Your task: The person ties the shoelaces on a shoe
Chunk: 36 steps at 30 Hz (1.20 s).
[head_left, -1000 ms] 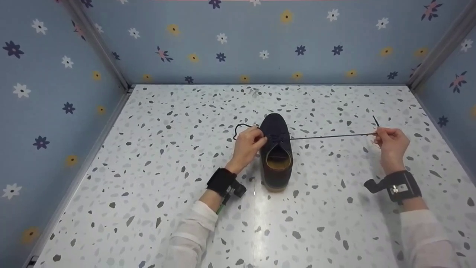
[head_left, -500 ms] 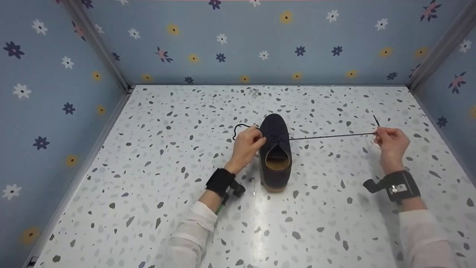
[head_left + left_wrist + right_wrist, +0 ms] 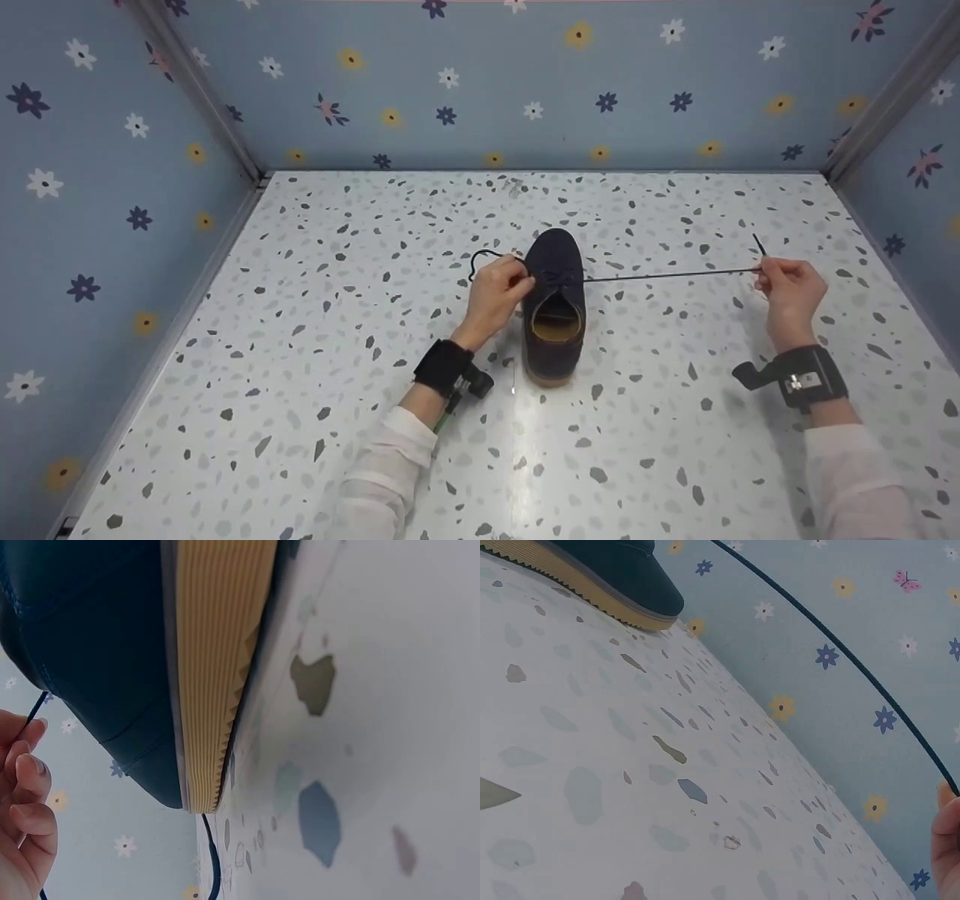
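Note:
A dark navy shoe [image 3: 553, 251] with a ribbed tan sole [image 3: 217, 652] stands on the table, toe pointing away from me. My left hand [image 3: 495, 296] is at its left side and pinches a short stretch of shoelace [image 3: 34, 709] by the eyelets. The loose end of that lace [image 3: 480, 253] curls out beyond the hand on the left. Far to the right, my right hand [image 3: 793, 295] pinches the other shoelace [image 3: 675, 275], drawn out from the shoe in a nearly straight line. Its tip [image 3: 758, 244] sticks up past the fingers.
The white speckled table [image 3: 300, 420] is bounded by a blue flowered back wall [image 3: 487, 90] and side walls. Black straps with small cameras sit on both wrists, the left strap [image 3: 444, 367] close to the shoe's heel.
The shoe's heel has swung slightly to the left, and my left hand has shifted a little left with it. My right hand stays almost in place with the lace stretched.

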Tool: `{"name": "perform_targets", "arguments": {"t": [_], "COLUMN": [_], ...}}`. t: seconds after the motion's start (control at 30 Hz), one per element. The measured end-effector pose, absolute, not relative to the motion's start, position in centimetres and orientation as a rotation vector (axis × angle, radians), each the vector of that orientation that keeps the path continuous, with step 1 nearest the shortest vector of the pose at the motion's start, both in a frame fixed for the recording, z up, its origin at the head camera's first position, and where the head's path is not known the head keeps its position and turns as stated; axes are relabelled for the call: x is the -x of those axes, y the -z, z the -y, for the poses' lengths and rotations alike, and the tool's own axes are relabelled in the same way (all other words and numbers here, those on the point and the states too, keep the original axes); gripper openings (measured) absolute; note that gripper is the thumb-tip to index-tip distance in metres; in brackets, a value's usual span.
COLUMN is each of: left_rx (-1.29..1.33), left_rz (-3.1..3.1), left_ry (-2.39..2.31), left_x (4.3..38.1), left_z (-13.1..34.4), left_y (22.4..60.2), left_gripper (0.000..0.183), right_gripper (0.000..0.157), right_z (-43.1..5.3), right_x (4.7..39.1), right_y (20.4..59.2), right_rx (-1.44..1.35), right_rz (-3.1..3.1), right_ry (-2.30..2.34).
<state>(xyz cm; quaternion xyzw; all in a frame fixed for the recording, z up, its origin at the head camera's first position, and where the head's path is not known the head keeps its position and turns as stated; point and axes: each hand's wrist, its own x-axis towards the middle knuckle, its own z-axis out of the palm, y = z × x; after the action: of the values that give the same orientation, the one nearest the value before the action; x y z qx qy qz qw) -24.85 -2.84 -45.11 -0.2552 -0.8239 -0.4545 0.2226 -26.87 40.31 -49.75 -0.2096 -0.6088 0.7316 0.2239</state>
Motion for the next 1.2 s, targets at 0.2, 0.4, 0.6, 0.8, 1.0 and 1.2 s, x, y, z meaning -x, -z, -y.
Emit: {"name": "perform_targets", "arguments": {"t": [0.2, 0.4, 0.6, 0.8, 1.0, 1.2], "left_rx": [0.7, 0.714, 0.711, 0.728, 0.741, 0.758], "left_rz": [2.278, 2.267, 2.276, 2.27, 2.243, 2.224], "left_ry": [1.261, 1.278, 1.285, 1.341, 1.331, 1.274], "left_x": [24.8, 24.9, 24.8, 24.9, 25.1, 25.3], "left_z": [2.9, 2.8, 2.8, 2.6, 2.5, 2.4], "left_y": [45.2, 45.1, 45.2, 44.9, 44.7, 44.6], "left_gripper": [0.013, 0.013, 0.013, 0.012, 0.012, 0.012], "right_gripper": [0.039, 0.036, 0.035, 0.021, 0.019, 0.033], "right_z": [-41.0, -40.6, -39.8, -37.3, -36.2, -38.0], "right_x": [27.5, 27.3, 26.6, 24.6, 23.6, 24.9], "right_y": [50.8, 51.0, 50.6, 47.8, 46.3, 48.9], "right_rx": [0.553, 0.557, 0.551, 0.604, 0.648, 0.574], "right_rz": [1.643, 1.642, 1.671, 1.755, 1.858, 1.932], "right_ry": [-2.033, -2.033, -2.046, -2.08, -2.078, -2.054]}}
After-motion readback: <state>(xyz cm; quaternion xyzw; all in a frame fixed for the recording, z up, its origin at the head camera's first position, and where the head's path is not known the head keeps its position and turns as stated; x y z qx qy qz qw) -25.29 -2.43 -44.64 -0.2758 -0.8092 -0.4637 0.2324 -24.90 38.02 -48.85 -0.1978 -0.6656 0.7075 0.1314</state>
